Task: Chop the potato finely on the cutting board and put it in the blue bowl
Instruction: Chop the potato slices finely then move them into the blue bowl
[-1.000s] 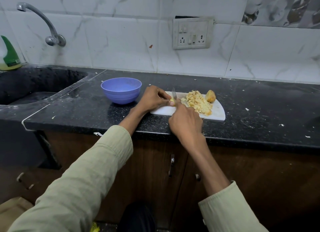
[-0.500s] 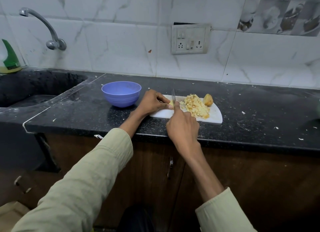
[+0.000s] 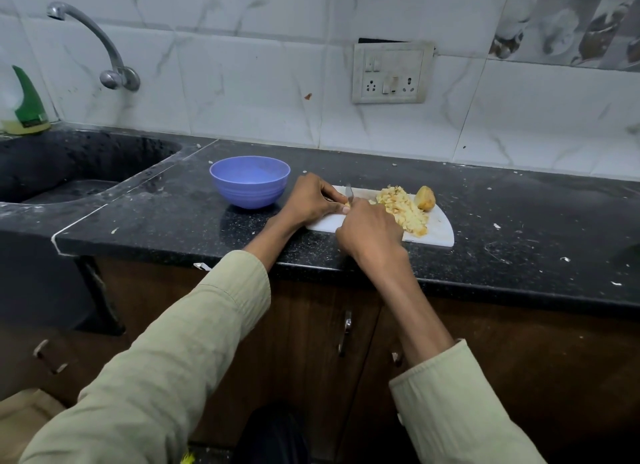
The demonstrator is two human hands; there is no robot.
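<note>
A white cutting board (image 3: 438,231) lies on the black counter. On it sits a heap of chopped potato (image 3: 401,208) and, at the far right of the heap, an uncut potato chunk (image 3: 425,197). My right hand (image 3: 369,233) grips a knife (image 3: 349,193); only the blade tip shows above my knuckles. My left hand (image 3: 311,200) pinches a small potato piece (image 3: 346,204) against the board right beside the blade. The blue bowl (image 3: 250,186) stands empty just left of my left hand.
A dark sink (image 3: 69,167) with a steel tap (image 3: 104,48) lies at the left, a green-capped bottle (image 3: 24,107) behind it. A wall socket (image 3: 391,72) sits above the board. Scraps dot the counter (image 3: 519,228) to the right. Cabinet doors lie below.
The knife tip has dropped a little lower between my hands, and my right hand has moved closer to my left. The view has shifted slightly; board, heap and bowl stay put.
</note>
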